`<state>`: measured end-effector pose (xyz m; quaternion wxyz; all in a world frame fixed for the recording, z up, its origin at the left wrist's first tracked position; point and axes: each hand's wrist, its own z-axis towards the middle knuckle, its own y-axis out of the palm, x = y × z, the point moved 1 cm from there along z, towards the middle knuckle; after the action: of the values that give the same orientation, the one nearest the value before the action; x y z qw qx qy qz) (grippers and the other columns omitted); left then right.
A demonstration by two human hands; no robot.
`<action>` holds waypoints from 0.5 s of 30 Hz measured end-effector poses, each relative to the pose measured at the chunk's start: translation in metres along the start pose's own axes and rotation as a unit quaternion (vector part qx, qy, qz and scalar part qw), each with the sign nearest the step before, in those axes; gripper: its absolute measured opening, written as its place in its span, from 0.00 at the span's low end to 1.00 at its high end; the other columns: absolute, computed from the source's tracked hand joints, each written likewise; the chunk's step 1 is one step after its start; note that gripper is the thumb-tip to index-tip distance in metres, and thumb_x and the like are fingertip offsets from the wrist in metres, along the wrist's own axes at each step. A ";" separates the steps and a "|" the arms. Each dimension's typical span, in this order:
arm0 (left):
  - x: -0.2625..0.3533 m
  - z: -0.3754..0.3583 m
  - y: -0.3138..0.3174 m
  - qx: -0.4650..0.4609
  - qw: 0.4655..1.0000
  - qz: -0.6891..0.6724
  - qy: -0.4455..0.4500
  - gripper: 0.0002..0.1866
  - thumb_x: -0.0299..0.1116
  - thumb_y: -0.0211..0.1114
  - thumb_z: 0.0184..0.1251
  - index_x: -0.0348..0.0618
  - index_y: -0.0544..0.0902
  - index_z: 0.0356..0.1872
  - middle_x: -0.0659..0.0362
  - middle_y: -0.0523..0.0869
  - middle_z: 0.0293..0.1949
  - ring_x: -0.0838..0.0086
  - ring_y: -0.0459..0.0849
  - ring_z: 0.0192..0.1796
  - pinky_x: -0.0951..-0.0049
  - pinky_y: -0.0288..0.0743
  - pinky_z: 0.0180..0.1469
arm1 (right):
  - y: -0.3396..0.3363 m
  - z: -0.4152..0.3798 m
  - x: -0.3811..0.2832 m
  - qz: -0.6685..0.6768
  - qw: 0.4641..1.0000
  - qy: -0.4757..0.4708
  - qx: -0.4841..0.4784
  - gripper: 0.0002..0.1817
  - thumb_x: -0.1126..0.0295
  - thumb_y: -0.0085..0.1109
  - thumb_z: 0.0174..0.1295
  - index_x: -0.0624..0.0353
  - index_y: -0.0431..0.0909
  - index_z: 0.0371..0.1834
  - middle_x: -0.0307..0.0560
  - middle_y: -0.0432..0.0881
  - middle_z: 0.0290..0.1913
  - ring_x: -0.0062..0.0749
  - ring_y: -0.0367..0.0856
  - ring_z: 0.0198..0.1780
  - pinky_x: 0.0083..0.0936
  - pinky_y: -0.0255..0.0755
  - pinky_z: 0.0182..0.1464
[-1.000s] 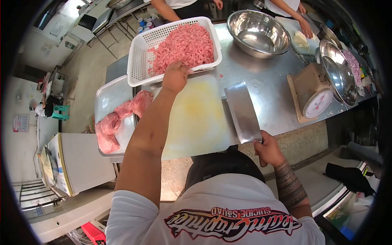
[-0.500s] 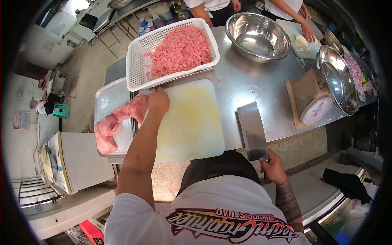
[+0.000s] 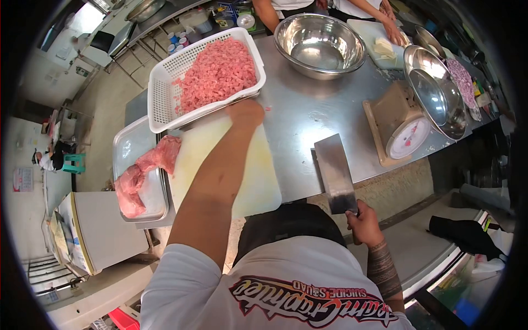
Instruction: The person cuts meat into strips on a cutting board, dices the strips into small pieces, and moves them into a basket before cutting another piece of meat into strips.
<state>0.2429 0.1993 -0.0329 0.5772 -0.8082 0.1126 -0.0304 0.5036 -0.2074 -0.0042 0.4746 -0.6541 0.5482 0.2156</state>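
Note:
My left hand [image 3: 246, 113] is at the far right corner of the white cutting board [image 3: 223, 165], beside the white basket [image 3: 159, 122]; its fingers are hidden or blurred. Diced pink meat [image 3: 217, 74] fills much of the basket. Left of the board, large pieces of raw meat [image 3: 132, 187] lie in a metal tray [image 3: 122, 146], one end reaching over onto the board. In my right hand [image 3: 364, 223] is the handle of a broad cleaver [image 3: 335, 173], its blade pointing away from me over the table's front edge.
A steel bowl [image 3: 320, 47] stands at the back of the metal table [image 3: 297, 115]. To the right are a kitchen scale [image 3: 399, 124] and more steel bowls [image 3: 440, 91]. A co-worker's hand [image 3: 394, 33] touches pale food on another board [image 3: 363, 30].
My left hand has moved right, from near the meat to the board's far right corner. The view has shifted slightly. My right hand still holds the cleaver.

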 end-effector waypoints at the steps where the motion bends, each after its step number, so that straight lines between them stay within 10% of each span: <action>1: 0.012 0.006 0.001 -0.023 1.000 -0.002 -0.015 0.22 0.38 0.54 0.80 0.44 0.89 0.65 0.50 0.87 0.70 0.56 0.84 0.73 0.44 0.78 0.66 | -0.003 -0.002 0.003 0.005 1.000 0.010 0.002 0.08 0.72 0.66 0.73 0.65 0.78 0.45 0.47 0.84 0.27 0.27 0.85 0.24 0.31 0.78 0.29; 15: 0.092 -0.047 0.073 0.123 0.954 -0.041 0.272 0.13 0.23 0.60 0.70 0.36 0.89 0.50 0.45 0.87 0.53 0.54 0.90 0.58 0.55 0.86 0.58 | -0.012 -0.009 0.015 0.029 0.999 0.029 0.025 0.06 0.73 0.63 0.74 0.63 0.80 0.48 0.40 0.81 0.27 0.24 0.83 0.25 0.29 0.80 0.30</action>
<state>0.3133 0.1127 -0.0936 0.6176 -0.6963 0.2273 -0.2865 0.5171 -0.2236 -0.0079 0.4685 -0.6320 0.5854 0.1962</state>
